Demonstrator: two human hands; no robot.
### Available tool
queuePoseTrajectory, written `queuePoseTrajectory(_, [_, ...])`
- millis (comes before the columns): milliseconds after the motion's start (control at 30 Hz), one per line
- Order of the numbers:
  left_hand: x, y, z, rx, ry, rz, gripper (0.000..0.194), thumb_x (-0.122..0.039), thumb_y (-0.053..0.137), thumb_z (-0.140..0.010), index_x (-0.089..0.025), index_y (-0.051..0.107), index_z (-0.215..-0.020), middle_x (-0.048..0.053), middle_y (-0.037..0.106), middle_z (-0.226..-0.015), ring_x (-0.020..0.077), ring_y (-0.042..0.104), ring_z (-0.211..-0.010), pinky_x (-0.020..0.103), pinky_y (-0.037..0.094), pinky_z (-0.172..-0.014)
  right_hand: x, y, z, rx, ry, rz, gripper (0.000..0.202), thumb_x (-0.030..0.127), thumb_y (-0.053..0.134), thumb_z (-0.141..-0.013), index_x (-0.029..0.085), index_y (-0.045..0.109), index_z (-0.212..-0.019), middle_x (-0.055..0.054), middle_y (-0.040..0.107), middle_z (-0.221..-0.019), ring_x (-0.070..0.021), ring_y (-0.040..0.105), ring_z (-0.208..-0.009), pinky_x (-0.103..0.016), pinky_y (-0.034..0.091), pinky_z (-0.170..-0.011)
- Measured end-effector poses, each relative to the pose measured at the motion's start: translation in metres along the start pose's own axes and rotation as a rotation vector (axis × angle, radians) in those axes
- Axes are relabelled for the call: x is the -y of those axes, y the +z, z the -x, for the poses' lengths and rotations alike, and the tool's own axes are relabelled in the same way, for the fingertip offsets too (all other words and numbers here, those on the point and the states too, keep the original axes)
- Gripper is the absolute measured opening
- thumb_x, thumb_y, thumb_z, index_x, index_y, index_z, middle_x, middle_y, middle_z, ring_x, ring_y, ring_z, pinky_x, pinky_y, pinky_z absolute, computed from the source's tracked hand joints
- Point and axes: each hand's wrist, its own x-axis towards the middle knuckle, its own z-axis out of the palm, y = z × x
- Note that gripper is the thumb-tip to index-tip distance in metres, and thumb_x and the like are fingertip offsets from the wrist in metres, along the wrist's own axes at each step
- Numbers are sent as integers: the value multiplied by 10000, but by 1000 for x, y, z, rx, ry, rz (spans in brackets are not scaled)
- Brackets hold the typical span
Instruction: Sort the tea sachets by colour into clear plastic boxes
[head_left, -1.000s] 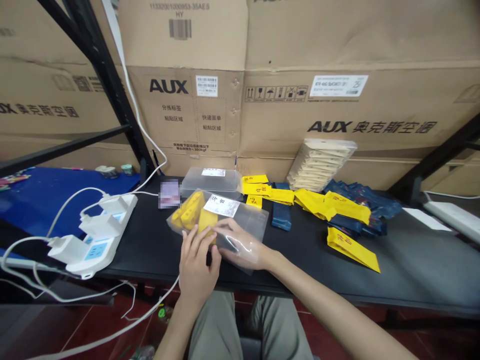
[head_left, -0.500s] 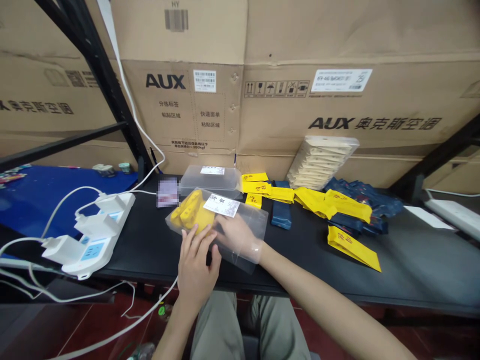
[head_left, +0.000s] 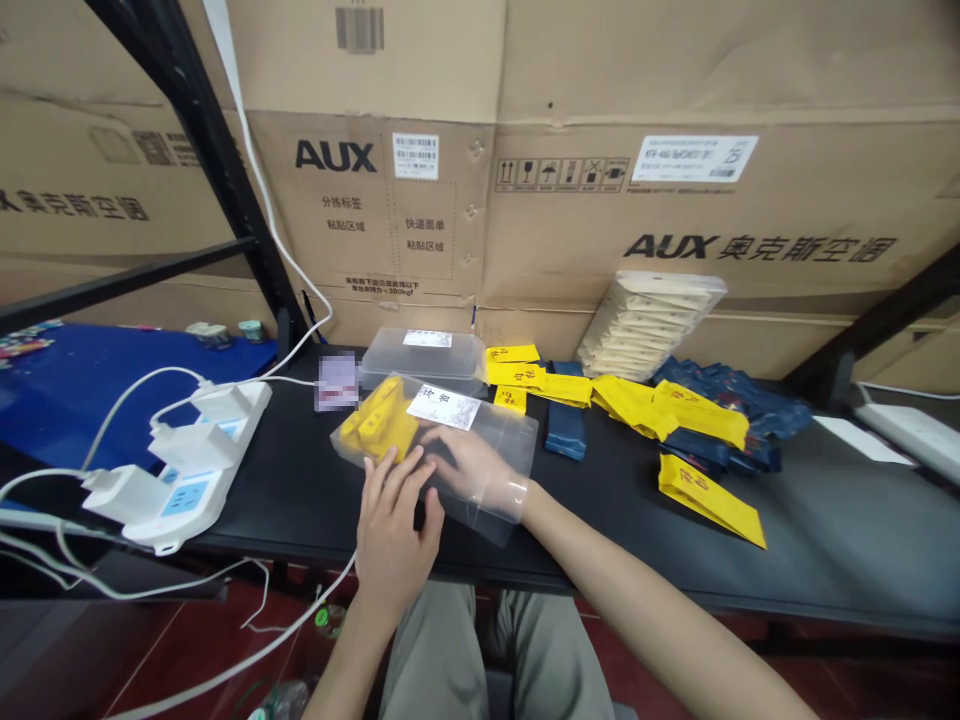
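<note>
Here, yellow packets (head_left: 381, 422), inside clear bag (head_left: 501, 430), just beyond left hand (head_left: 395, 525)

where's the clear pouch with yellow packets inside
In the head view, the clear pouch lies just left of centre on the black table, in front of the clear box, with the right hand inside.

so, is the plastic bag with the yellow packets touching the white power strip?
Apart: the head view shows bare black tabletop between the plastic bag and the white power strip.

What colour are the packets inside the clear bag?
Yellow packets with dark markings, seen best in the head view.
</note>
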Motion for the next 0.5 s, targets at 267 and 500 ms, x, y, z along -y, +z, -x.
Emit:
queuePoseTrajectory(267, [0,0,0,1,9,-10,299,-145,546,-898,-203,577,-1189,75,664,-1271,296,476,-1350,596,343,-1154,8,1,-10,136,-124,188,444,183,504,-922,156,531,-1364,-144,410,-1548,-259,408,-1420,-447,377,-1150])
queuePoseTrajectory(500, [0,0,0,5,-1,-2,297,-149,539,-901,-207,584,-1189,72,663,-1276,288,467,-1358,594,330,-1162,8,3,-15,139,-80,252,492,187,492,-924,137,486,-1414,-152,417,-1541,-262,443,-1393,-414,436,-1107])
